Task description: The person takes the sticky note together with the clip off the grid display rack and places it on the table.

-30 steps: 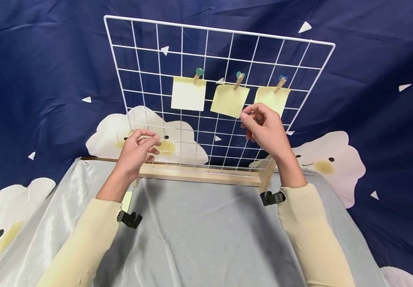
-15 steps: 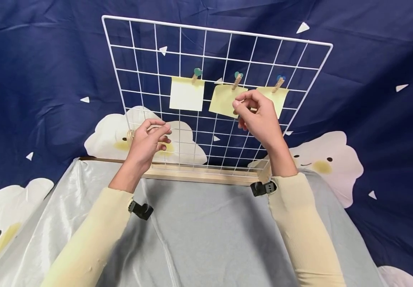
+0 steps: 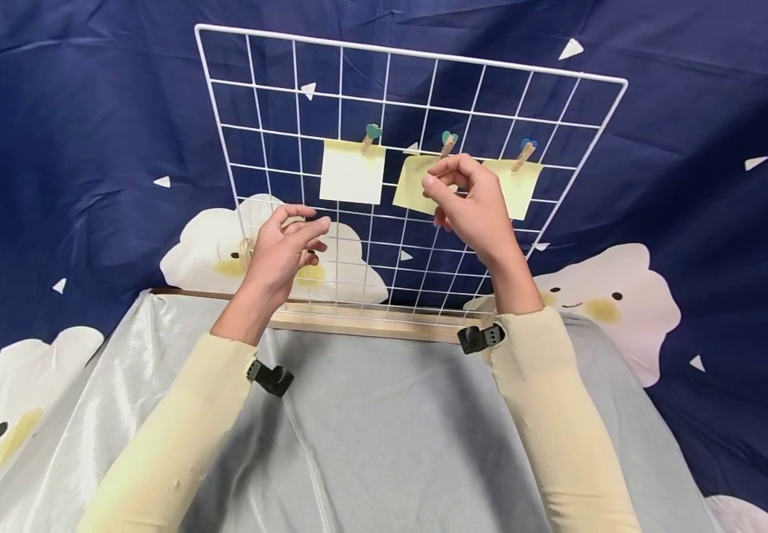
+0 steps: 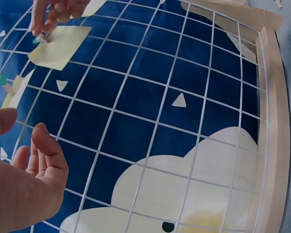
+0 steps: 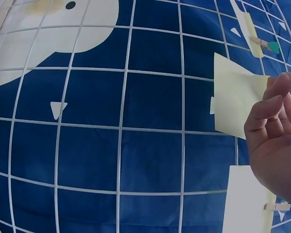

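A white wire grid panel [image 3: 357, 92] stands upright with three yellow sticky notes clipped on it. The left note [image 3: 353, 174] and middle note [image 3: 412, 186] hang from clothespins with green hearts, the right note [image 3: 520, 185] from a blue-heart clothespin [image 3: 525, 154]. My right hand [image 3: 473, 203] is in front of the middle note, loosely bent, just below its clothespin [image 3: 449, 143]; I see nothing held. Part of that note is hidden behind the fingers. Lower left, my left hand [image 3: 280, 248] is held before the grid, fingers loosely bent around nothing.
The grid stands in a wooden base [image 3: 370, 323] on a table covered with grey cloth [image 3: 384, 429]. Behind it hangs a dark blue curtain [image 3: 90, 111] with white clouds and triangles. Black cameras are strapped on both wrists.
My right hand has moved left and up, from between the middle and right notes to before the middle one. My left hand has moved up and to the right. The notes stay in place.
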Demonstrator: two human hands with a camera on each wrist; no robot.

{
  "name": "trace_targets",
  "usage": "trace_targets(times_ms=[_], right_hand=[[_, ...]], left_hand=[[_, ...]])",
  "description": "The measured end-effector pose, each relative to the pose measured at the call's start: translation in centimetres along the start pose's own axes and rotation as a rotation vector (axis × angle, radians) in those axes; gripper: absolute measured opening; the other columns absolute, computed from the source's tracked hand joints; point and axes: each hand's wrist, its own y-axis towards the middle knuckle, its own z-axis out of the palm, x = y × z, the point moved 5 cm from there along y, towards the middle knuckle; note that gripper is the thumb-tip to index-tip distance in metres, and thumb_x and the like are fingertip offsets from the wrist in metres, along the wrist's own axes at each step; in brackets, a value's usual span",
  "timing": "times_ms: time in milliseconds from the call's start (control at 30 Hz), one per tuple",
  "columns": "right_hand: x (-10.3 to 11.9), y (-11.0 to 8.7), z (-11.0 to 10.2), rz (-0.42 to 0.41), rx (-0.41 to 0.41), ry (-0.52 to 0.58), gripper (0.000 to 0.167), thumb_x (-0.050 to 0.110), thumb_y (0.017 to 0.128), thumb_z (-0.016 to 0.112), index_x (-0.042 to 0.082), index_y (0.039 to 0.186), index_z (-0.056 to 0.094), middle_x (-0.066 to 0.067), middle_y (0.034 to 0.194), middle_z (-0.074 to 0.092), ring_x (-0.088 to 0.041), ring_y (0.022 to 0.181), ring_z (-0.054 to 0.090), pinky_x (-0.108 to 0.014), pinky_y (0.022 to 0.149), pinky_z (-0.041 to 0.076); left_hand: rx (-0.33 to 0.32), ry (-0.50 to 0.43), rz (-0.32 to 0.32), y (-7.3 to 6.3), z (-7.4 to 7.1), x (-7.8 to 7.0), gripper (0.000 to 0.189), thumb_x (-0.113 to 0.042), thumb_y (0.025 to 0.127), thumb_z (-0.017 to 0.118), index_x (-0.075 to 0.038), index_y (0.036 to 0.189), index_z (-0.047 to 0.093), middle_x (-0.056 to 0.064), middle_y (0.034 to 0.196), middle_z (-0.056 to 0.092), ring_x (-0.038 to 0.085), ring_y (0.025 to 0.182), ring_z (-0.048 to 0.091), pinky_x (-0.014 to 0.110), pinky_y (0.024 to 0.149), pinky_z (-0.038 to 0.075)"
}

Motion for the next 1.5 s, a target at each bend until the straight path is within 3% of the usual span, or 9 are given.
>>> trace_targets(times_ms=[167, 400, 567, 767, 1067, 1500], right_hand=[[0.3, 0.4, 0.2, 0.008, -0.010, 0.033, 0.014, 0.012, 0.097, 0.069, 0.003, 0.106, 0.064, -0.005, 0.084, 0.064, -0.018, 0.047, 0.052, -0.023, 0.048, 0.044], [0.9, 1.3, 0.9, -0.013, -0.023, 0.128, 0.017, 0.006, 0.093, 0.071, 0.001, 0.108, 0.062, -0.007, 0.086, 0.063, -0.020, 0.047, 0.049, -0.025, 0.047, 0.043], [1.6, 2.4, 1.5, -0.038, -0.027, 0.092, 0.021, 0.005, 0.092, 0.072, -0.001, 0.109, 0.062, -0.007, 0.084, 0.064, -0.022, 0.048, 0.052, -0.025, 0.047, 0.046], [2.1, 3.5, 2.9, -0.058, 0.007, 0.034, 0.019, 0.004, 0.093, 0.071, 0.001, 0.110, 0.063, -0.005, 0.079, 0.065, -0.023, 0.049, 0.053, -0.026, 0.048, 0.046], [2.5, 4.0, 4.2, -0.103, 0.012, -0.019, 0.027, 0.001, 0.094, 0.068, -0.008, 0.118, 0.059, -0.004, 0.081, 0.064, -0.018, 0.046, 0.052, -0.026, 0.048, 0.048], [2.8, 5.0, 5.4, -0.064, 0.003, -0.065, 0.025, 0.003, 0.095, 0.068, -0.002, 0.119, 0.065, -0.006, 0.081, 0.063, -0.016, 0.045, 0.051, -0.023, 0.048, 0.048]], left_hand=[[0.010, -0.019, 0.005, 0.1, 0.4, -0.4, 0.037, -0.016, 0.095, 0.072, -0.008, 0.123, 0.049, 0.004, 0.102, 0.066, 0.020, 0.077, 0.060, 0.024, 0.063, 0.047], [-0.005, -0.055, 0.024, 0.2, 0.8, -0.9, 0.040, -0.014, 0.094, 0.073, -0.006, 0.124, 0.048, 0.008, 0.102, 0.067, 0.018, 0.075, 0.060, 0.024, 0.062, 0.047], [-0.015, -0.078, 0.030, 0.5, 1.1, -1.2, 0.034, -0.012, 0.094, 0.072, -0.009, 0.120, 0.050, 0.012, 0.104, 0.065, 0.017, 0.074, 0.060, 0.023, 0.061, 0.046], [-0.041, -0.134, 0.023, 1.1, 1.3, -1.3, 0.030, -0.008, 0.094, 0.071, -0.012, 0.115, 0.051, 0.006, 0.093, 0.063, 0.016, 0.070, 0.060, 0.021, 0.058, 0.046], [-0.058, -0.151, 0.037, 1.6, 1.8, -1.5, 0.029, -0.005, 0.093, 0.071, -0.011, 0.114, 0.052, 0.006, 0.091, 0.063, 0.014, 0.065, 0.060, 0.020, 0.055, 0.046], [-0.060, -0.157, 0.057, 1.8, 2.2, -1.9, 0.022, -0.003, 0.094, 0.068, -0.010, 0.108, 0.053, 0.010, 0.087, 0.066, 0.013, 0.060, 0.057, 0.019, 0.052, 0.046]])
